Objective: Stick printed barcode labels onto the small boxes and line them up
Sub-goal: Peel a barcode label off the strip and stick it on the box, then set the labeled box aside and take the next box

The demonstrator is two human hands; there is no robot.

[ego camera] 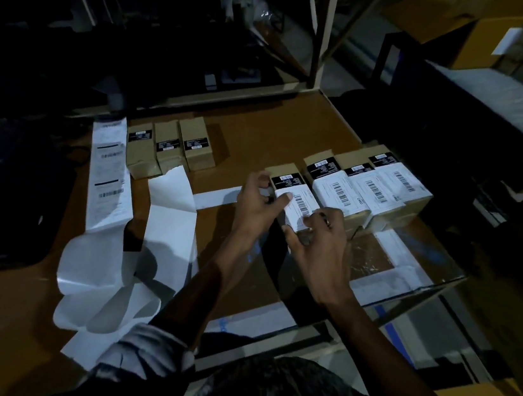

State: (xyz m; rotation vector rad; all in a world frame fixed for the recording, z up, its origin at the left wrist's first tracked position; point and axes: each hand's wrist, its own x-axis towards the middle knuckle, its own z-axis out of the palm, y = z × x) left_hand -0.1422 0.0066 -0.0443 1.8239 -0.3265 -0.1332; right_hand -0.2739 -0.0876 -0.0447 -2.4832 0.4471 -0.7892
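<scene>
Brown table [282,134], dim light. Spent backing paper [131,264] curling at left. Three unlabelled boxes [170,149] far left (side by side). Labelled boxes [371,189] lined up right. Box [290,198] at centre: left hand [261,202] fingertip pressing its barcode label [298,209], right hand [319,238] w/ curled fingers gripping near end.

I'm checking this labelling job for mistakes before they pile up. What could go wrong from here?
1. Both hands, left hand and right hand, are pressing a white label onto the box; it could set crooked or creased.
2. The loose backing paper curls near the three unlabelled boxes and might snag them.
3. The dim light could hide a misaligned barcode.
</scene>
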